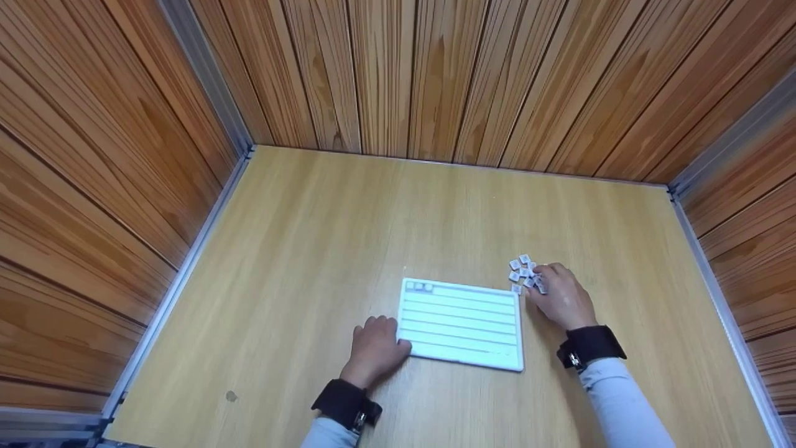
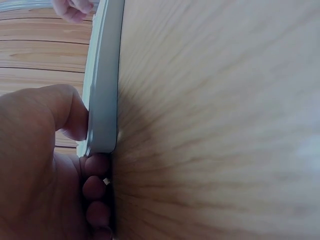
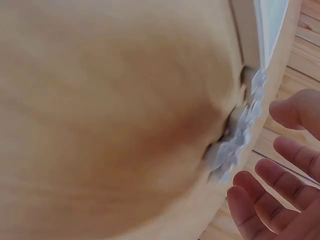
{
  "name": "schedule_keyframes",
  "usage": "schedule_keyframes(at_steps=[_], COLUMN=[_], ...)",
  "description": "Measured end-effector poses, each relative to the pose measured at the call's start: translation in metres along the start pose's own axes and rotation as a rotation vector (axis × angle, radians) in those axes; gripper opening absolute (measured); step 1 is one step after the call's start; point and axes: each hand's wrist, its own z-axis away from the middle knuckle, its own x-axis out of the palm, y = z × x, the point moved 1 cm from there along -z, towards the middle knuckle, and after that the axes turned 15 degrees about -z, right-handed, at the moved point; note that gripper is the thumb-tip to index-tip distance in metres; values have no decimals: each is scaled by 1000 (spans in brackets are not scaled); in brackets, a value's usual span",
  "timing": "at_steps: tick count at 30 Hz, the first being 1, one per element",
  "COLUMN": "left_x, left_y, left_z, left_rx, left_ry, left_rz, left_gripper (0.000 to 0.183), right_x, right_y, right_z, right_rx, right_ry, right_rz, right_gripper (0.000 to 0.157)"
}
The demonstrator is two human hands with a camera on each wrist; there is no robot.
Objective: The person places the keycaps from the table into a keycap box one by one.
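A white rectangular board (image 1: 460, 323) with ruled rows lies on the table. A few small squares (image 1: 419, 287) sit in its top left corner. My left hand (image 1: 378, 348) holds the board's near left corner; in the left wrist view the thumb (image 2: 75, 117) lies on its face and the other fingers curl against its edge. Several small white square tiles (image 1: 524, 272) lie loosely together off the board's far right corner. Over them is my right hand (image 1: 564, 297); in the right wrist view its fingers (image 3: 270, 182) are spread and relaxed, apart from the tiles (image 3: 240, 132).
The wooden table (image 1: 385, 211) is bounded by plank walls (image 1: 423, 81) at the back and both sides, with metal rails (image 1: 180, 267) along the edges. A small dark spot (image 1: 231, 396) marks the table at the near left.
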Motion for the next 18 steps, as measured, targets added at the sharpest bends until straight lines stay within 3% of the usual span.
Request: schedule_keyframes(at_steps=[6, 18], left_x=[-2, 0], left_y=[-1, 1], left_z=[-1, 2], left_rx=[2, 9], left_ry=[2, 29], left_rz=[-5, 0], left_gripper=[24, 20], right_x=[-3, -1], right_y=[11, 16], right_z=[3, 5], right_rx=[-8, 11], right_ry=[39, 23], right_rz=[27, 26], right_gripper=[38, 30])
